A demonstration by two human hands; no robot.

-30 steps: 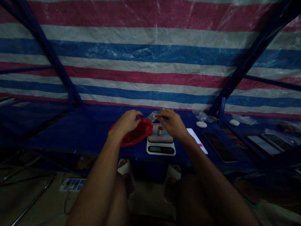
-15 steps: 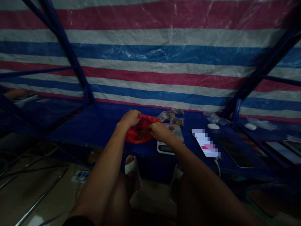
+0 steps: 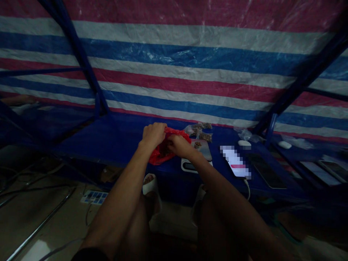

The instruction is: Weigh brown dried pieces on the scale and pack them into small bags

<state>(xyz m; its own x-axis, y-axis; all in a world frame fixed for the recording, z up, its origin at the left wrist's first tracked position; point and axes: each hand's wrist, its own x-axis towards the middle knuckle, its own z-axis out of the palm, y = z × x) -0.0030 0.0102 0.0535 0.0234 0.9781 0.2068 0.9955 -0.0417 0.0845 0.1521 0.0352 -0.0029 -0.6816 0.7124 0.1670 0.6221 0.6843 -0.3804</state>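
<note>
A red plastic bag [image 3: 161, 157] rests on the blue tabletop with its mouth open toward me. My left hand [image 3: 154, 134] is closed on the bag's far left rim. Inside the mouth, my right hand [image 3: 178, 145] has its fingers curled; what they hold is hidden. Dark brown bits show dimly in the bag. Just right of it stands a white kitchen scale [image 3: 187, 165], partly covered by my right forearm. A little heap of brown pieces [image 3: 198, 145] sits on its plate. Behind the scale lie small clear packets [image 3: 203, 136] filled with brown pieces.
A lit phone [image 3: 235, 162] on a cable and a dark phone [image 3: 266, 170] lie to the right. A white earbud case [image 3: 244, 143] and clear plastic bags [image 3: 247, 135] are behind them. Blue metal posts [image 3: 89, 78] flank the table. A power strip [image 3: 95, 197] is on the floor.
My right hand has shifted slightly left and up, deeper across the bag's mouth. My left hand and the bag's rim have moved a little right. The view has tilted slightly.
</note>
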